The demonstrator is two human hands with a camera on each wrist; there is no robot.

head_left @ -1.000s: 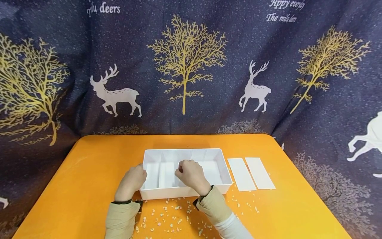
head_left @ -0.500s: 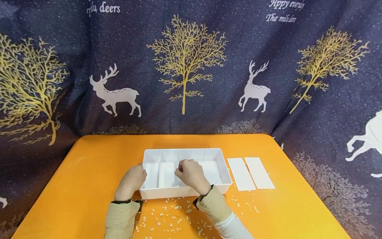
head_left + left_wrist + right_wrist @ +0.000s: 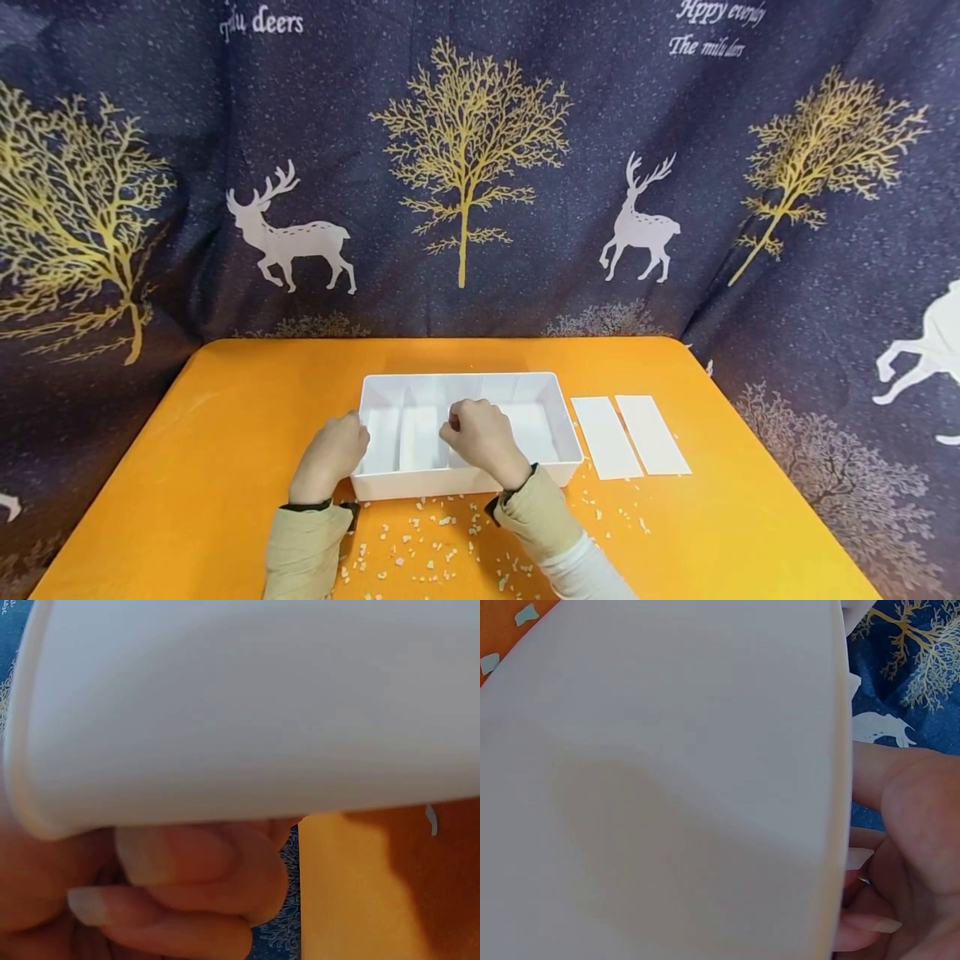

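Note:
A white rectangular box (image 3: 405, 486) with inner compartments stands near the middle of the table. My left hand (image 3: 334, 450) grips its left wall, fingers curled along the outside, as the left wrist view shows below the white wall (image 3: 225, 712). One white divider (image 3: 406, 437) stands upright in the left part of the box. Over the middle, my right hand (image 3: 483, 439) has curled fingers and pinches a second divider (image 3: 453, 460), which it mostly covers. In the right wrist view the box's front wall (image 3: 667, 697) hides the right fingertips.
Two flat white panels (image 3: 607, 437) lie side by side on the orange table (image 3: 225, 450), right of the box. Small pale crumbs (image 3: 427, 546) are scattered in front of the box. A dark cloth (image 3: 480, 317) with deer and trees hangs behind the table.

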